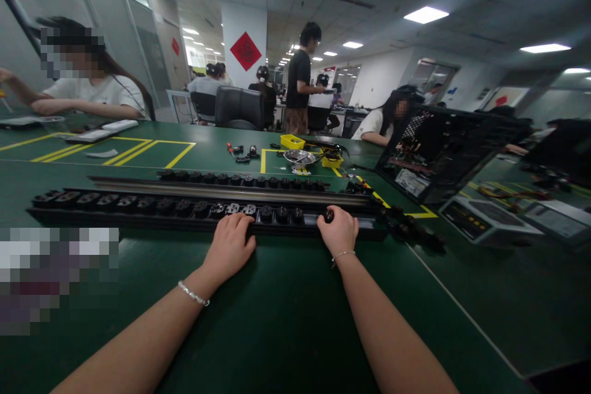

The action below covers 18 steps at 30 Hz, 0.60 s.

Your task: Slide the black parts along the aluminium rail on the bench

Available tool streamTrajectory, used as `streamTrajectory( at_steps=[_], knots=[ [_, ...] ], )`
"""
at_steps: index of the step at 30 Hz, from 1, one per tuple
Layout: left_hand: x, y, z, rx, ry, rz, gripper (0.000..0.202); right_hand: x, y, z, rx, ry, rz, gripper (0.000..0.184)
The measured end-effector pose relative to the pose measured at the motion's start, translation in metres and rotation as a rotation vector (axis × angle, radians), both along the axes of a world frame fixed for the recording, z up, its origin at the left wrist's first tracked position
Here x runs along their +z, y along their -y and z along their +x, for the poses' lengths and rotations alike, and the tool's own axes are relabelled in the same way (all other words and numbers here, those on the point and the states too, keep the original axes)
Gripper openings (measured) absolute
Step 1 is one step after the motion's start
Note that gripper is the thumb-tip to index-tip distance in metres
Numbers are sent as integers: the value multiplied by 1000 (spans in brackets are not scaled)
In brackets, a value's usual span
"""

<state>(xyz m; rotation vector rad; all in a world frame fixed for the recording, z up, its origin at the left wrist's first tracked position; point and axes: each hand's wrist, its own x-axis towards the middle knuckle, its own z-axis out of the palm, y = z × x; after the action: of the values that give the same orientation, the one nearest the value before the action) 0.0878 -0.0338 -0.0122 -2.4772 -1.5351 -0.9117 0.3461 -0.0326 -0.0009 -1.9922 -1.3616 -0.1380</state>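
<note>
A long black power strip housing (152, 217) lies across the table in front of me, with a row of round black socket modules (182, 206) along its channel. My left hand (231, 241) grips its near edge, fingers bent over the top near two lighter grey modules (250, 209). Toward the strip's right end, my right hand (339, 231) pinches a black socket module (329, 215) just over the channel. A bare stretch of channel shows on either side of that hand. Whether this module touches the channel floor is hidden.
Behind lies a second strip (240, 180) with sockets. Loose black parts (418, 231) sit at the right end. Farther off are a metal bowl (299, 157), a yellow bin (292, 141), an open computer case (443, 148) and a power supply unit (484, 221). Other people sit across the table.
</note>
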Motion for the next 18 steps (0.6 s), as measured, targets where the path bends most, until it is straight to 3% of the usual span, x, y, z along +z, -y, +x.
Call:
streamTrajectory(
  at_steps=[18],
  knots=[
    [0, 0, 0, 0, 8, -15, 32, -1, 0, 14, -11, 35, -2, 33]
  ],
)
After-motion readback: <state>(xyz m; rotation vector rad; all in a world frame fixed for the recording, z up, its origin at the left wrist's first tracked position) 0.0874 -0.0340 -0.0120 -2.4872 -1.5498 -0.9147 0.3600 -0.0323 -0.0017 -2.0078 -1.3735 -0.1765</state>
